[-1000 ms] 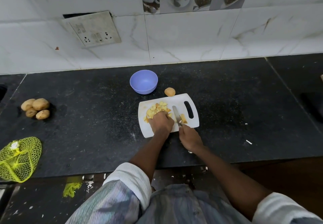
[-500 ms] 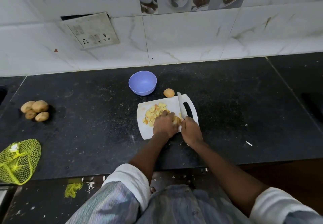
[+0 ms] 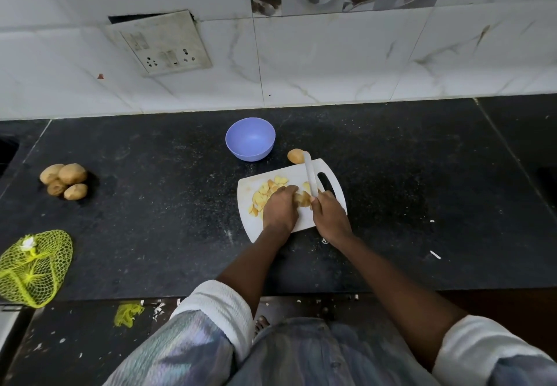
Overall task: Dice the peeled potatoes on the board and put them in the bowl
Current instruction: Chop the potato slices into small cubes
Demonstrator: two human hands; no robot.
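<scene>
A white cutting board (image 3: 304,222) lies on the black counter with a pile of cut potato pieces (image 3: 265,194) on its left half. My left hand (image 3: 280,209) holds down a potato piece (image 3: 303,198) on the board. Just right of it, my right hand (image 3: 330,216) grips a knife (image 3: 310,176) whose blade points away from me, down against that piece. A whole peeled potato (image 3: 296,156) sits off the board's far edge. The purple bowl (image 3: 250,139) stands behind the board and looks empty.
Several unpeeled potatoes (image 3: 64,181) lie on the counter at the left. A yellow net bag (image 3: 33,266) hangs over the near left edge. A switch plate (image 3: 159,42) is on the tiled wall behind. The counter's front edge runs just below my forearms.
My right hand has moved up beside my left and the knife blade has swung to point away from me, over the piece my left hand holds.
</scene>
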